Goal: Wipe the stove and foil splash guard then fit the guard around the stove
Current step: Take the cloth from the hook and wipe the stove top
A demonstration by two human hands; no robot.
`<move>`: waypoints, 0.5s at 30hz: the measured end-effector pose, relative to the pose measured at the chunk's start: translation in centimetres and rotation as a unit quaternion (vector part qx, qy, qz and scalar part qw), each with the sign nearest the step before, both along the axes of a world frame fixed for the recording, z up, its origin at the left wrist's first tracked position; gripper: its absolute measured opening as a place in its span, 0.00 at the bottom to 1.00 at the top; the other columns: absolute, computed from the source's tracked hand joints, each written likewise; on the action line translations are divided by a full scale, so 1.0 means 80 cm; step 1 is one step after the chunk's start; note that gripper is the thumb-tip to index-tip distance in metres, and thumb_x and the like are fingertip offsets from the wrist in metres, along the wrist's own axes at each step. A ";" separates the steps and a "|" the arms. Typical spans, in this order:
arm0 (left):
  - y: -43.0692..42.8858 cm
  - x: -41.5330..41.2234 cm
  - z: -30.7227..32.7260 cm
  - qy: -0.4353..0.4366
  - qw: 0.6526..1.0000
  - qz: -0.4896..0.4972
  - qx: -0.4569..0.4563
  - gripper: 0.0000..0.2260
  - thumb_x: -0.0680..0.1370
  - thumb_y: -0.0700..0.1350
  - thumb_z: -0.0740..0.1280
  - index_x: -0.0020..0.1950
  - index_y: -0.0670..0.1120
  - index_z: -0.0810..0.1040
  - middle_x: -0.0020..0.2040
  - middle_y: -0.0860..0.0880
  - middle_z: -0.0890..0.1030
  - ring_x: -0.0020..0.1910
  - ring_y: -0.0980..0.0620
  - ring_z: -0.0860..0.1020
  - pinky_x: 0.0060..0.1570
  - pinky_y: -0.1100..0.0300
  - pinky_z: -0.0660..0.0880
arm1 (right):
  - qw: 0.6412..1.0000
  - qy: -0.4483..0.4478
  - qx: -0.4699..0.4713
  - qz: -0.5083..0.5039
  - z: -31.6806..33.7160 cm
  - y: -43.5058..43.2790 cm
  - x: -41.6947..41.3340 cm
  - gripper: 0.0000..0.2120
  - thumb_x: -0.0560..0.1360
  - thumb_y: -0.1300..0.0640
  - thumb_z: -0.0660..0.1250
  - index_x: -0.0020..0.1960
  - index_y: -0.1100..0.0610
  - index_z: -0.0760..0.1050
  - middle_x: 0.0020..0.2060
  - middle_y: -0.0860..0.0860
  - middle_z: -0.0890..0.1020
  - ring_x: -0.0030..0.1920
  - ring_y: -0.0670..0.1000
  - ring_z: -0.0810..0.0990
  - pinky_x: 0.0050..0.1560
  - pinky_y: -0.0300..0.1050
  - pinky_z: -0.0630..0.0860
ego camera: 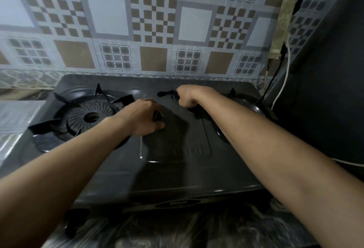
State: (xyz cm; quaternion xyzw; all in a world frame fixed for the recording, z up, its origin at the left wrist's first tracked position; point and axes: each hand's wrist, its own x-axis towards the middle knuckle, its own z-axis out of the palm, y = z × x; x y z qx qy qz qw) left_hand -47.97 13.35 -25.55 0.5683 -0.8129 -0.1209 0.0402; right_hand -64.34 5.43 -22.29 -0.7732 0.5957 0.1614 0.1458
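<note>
Stove (pixel 177 169): I see glossy black metal on a marbled counter (pixel 177 232).
Left hand (pixel 145 117): curled around a dark grate prong.
Right hand (pixel 187 96): fisted on a black grate (pixel 167 94).

A patterned tile wall (pixel 137 30) of grey, white and brown squares and checks fills the back. On the right, a dark panel (pixel 325 70) meets it at a corner, where black and white cables (pixel 283 82) hang below a taped strip (pixel 281 29). The marbled countertop (pixel 177 230) lies in dim light.
</note>
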 end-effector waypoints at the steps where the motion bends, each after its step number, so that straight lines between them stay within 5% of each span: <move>1: 0.004 0.006 0.003 -0.001 1.000 0.001 -0.007 0.16 0.75 0.56 0.69 0.59 0.51 0.80 0.56 0.49 0.80 0.54 0.46 0.79 0.54 0.50 0.77 | 1.000 -0.008 -0.007 -0.011 -0.003 0.008 0.000 0.13 0.77 0.66 0.57 0.60 0.64 0.73 0.54 0.59 0.76 0.44 0.56 0.76 0.39 0.47 0.73; 4: 0.018 0.032 0.018 0.018 0.998 0.015 -0.050 0.13 0.76 0.56 0.67 0.57 0.51 0.81 0.56 0.48 0.82 0.53 0.45 0.80 0.52 0.48 0.78 | 0.996 -0.060 -0.036 -0.057 -0.004 0.033 -0.003 0.23 0.77 0.65 0.60 0.72 0.59 0.68 0.68 0.57 0.73 0.64 0.59 0.74 0.62 0.51 0.74; 8: 0.028 0.092 0.031 0.020 0.995 0.024 -0.097 0.14 0.77 0.55 0.65 0.60 0.52 0.80 0.58 0.47 0.82 0.53 0.43 0.80 0.53 0.47 0.78 | 0.988 -0.126 -0.018 -0.091 0.017 0.077 0.002 0.30 0.77 0.68 0.58 0.77 0.51 0.64 0.74 0.54 0.67 0.66 0.59 0.72 0.52 0.44 0.70; 11: 0.031 0.141 0.023 -0.014 0.995 0.045 -0.090 0.23 0.77 0.60 0.63 0.69 0.52 0.76 0.68 0.43 0.76 0.66 0.41 0.74 0.64 0.44 0.73 | 0.989 -0.126 0.006 -0.074 0.024 0.121 0.019 0.33 0.75 0.68 0.57 0.76 0.47 0.65 0.75 0.51 0.67 0.64 0.57 0.74 0.45 0.42 0.70; 15: 0.038 0.187 0.003 -0.093 0.994 0.057 -0.029 0.35 0.75 0.72 0.54 0.79 0.57 0.60 0.79 0.43 0.58 0.78 0.41 0.54 0.72 0.33 0.55 | 0.987 -0.117 -0.059 -0.090 -0.015 0.182 0.038 0.28 0.76 0.59 0.59 0.76 0.47 0.66 0.75 0.52 0.67 0.71 0.57 0.69 0.59 0.43 0.68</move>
